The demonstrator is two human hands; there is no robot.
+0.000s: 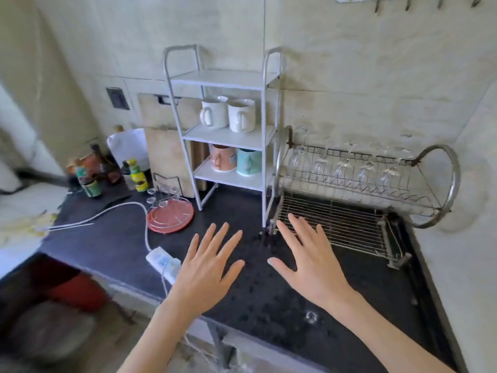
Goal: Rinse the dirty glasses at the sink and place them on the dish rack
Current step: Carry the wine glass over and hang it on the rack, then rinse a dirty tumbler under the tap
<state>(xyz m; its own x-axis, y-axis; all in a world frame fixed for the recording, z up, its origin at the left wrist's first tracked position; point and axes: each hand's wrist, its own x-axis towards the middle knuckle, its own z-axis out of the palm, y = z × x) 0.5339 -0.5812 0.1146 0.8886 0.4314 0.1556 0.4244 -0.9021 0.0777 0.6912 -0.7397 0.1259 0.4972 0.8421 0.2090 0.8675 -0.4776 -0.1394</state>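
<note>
I see stained pale walls behind a dark speckled countertop. A white three-tier shelf stands against them.

Clear stemmed glasses hanging bowl-down in a row along the upper tier of the metal wire dish rack, against the wall. More clear glasses standing upside down on a round red tray, well apart from the rack.
</note>
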